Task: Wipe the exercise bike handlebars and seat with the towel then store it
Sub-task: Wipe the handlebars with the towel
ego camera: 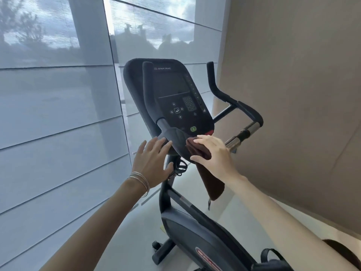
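Console [172, 89] reads STAR TRAC; right grip [214, 155] clutches brown towel [213, 182], left grip [152, 161] released, touching handlebar [149, 94].

Left: translucent mesh shade [58, 98] over the window, crossed by horizontal seams. A dark vertical mullion [116, 75] separates it from a second shaded pane [156, 26]. Visible through the mesh are a tree silhouette [25, 30], a roofline silhouette [134, 34] and a cloudy sky [48, 8]. Right: plain beige wall [293, 75]. Below: pale, smooth floor [136, 235], with a dark narrow slot [148, 198] near the window base.
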### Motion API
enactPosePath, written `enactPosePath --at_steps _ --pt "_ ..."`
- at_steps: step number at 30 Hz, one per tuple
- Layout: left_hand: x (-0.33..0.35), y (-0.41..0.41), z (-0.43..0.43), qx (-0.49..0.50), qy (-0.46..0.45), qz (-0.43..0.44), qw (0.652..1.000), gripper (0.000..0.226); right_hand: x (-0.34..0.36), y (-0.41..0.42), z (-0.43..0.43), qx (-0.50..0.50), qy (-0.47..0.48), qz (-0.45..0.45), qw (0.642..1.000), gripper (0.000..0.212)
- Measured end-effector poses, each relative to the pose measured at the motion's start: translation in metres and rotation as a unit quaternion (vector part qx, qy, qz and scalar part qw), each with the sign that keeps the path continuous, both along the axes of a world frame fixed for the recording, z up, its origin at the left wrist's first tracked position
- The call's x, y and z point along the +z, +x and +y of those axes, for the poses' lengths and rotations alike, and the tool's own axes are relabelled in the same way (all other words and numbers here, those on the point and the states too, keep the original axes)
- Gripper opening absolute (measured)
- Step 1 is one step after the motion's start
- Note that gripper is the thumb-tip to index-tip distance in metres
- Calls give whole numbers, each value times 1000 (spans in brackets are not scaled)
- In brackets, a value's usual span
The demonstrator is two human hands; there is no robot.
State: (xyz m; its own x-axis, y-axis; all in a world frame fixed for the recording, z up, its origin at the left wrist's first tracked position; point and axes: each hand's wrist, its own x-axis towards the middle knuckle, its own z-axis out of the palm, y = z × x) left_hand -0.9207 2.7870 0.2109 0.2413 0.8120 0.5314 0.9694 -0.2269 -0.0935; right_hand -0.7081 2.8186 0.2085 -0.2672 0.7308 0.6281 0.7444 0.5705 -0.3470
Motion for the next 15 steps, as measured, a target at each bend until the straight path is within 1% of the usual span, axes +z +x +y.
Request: enactPosePath --at_steps 3,5,9,15 --pt "-1 -6 10 -30 -1 -2 1000 62 3 -7 8 -14 21 9 1000 31" --pt "1 -12 16 -41 6 -5 999 63 7 -13 15 -28 26 6 999 27" --pt "4 -17 27 -46 8 -15 999 63 17 -25 33 -42 13 -18 999 25" --pt "7 4 36 -70 22 -2 997 61 19 -33 36 -64 15 -6 998 30"
